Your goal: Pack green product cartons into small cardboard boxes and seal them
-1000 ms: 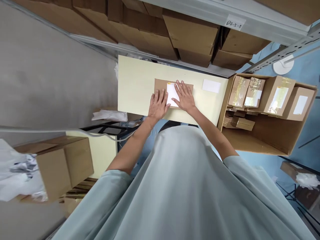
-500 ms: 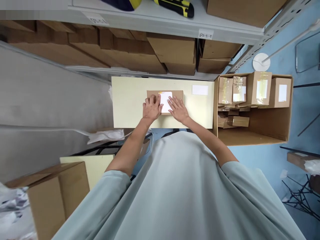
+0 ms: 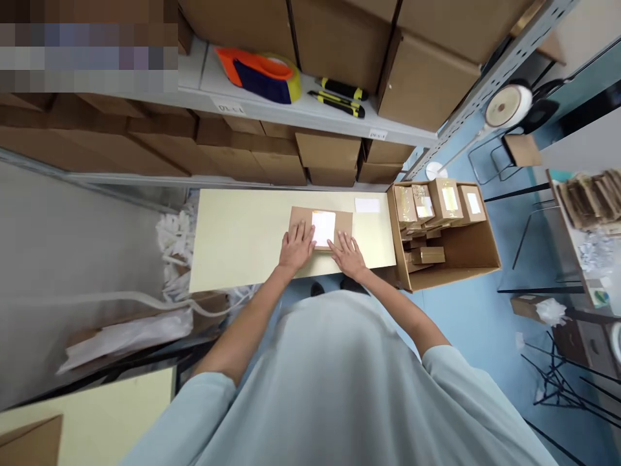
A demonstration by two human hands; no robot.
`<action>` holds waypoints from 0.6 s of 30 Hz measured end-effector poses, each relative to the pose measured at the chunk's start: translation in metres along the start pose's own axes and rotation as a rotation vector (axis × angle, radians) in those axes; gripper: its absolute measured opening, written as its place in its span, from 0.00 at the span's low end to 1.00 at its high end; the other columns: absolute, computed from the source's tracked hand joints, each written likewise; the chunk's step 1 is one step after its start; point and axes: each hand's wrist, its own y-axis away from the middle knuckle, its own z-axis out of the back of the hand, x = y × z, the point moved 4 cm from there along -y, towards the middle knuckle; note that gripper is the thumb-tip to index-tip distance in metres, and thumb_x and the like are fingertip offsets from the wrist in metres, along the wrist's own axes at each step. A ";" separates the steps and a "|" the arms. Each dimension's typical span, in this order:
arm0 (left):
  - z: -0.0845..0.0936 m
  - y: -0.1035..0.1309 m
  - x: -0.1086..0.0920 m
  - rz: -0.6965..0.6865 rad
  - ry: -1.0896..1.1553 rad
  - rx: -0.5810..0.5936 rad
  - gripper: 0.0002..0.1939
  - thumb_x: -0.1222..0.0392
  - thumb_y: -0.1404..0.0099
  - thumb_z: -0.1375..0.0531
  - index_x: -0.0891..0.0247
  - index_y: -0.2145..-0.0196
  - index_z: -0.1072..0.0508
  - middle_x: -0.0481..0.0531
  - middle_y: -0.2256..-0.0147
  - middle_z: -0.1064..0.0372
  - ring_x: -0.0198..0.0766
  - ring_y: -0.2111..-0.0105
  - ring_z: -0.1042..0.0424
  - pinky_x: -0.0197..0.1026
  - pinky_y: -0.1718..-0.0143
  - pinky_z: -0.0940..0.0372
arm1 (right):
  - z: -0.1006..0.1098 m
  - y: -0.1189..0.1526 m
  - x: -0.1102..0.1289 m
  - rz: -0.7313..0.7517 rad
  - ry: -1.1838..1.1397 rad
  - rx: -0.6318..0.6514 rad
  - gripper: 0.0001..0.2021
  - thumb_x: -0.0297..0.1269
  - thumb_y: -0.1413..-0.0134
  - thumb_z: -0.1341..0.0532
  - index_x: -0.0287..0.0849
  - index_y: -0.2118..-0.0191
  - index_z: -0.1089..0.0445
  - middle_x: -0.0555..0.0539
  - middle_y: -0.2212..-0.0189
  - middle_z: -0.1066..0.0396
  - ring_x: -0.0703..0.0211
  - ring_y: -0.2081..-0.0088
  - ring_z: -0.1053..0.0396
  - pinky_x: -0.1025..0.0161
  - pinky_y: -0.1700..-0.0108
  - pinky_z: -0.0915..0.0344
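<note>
A small brown cardboard box (image 3: pixel 345 222) lies on the pale yellow table (image 3: pixel 242 239), with a white label (image 3: pixel 323 229) on its top. My left hand (image 3: pixel 297 247) rests on the left part of the box, fingers spread, fingertips near the label's left edge. On the right part lies my right hand (image 3: pixel 348 255), its fingers apart and the thumb by the label's lower right corner. Neither hand is wrapped round anything. A white slip of paper (image 3: pixel 367 205) lies on the table behind and right of the box.
An open carton (image 3: pixel 453 279) holding several taped boxes adjoins the table's right end. Behind, a shelf (image 3: pixel 194 81) bears cartons, an orange and blue tape dispenser (image 3: pixel 264 76) and cutters (image 3: pixel 339 103). White packing material (image 3: pixel 174 236) lies beyond the left edge.
The camera view has shifted, showing more of the shelf and the room at right. Both hands have slid slightly toward me on the box, uncovering more of the label and of the box's right side.
</note>
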 end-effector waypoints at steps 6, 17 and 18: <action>-0.015 0.014 0.010 -0.052 0.113 0.001 0.36 0.51 0.17 0.51 0.66 0.18 0.34 0.72 0.16 0.52 0.68 0.15 0.55 0.77 0.18 0.55 | 0.010 0.008 0.015 -0.090 0.092 0.045 0.38 0.37 0.18 0.43 0.38 0.12 0.53 0.31 0.12 0.66 0.35 0.11 0.62 0.36 0.13 0.55; -0.008 0.039 0.009 0.220 0.525 -0.190 0.59 0.34 0.35 0.27 0.70 0.18 0.41 0.84 0.19 0.48 0.70 0.15 0.52 0.69 0.19 0.45 | 0.033 -0.012 -0.026 -0.481 -0.415 0.036 0.61 0.41 0.36 0.24 0.34 0.12 0.62 0.19 0.13 0.70 0.26 0.14 0.50 0.33 0.19 0.41; -0.009 0.041 0.011 0.263 0.583 -0.194 0.69 0.33 0.40 0.23 0.70 0.16 0.48 0.85 0.21 0.43 0.70 0.17 0.47 0.68 0.21 0.41 | 0.030 -0.007 -0.032 -0.481 -0.545 0.030 0.62 0.43 0.37 0.23 0.31 0.12 0.62 0.17 0.14 0.61 0.27 0.16 0.44 0.36 0.19 0.39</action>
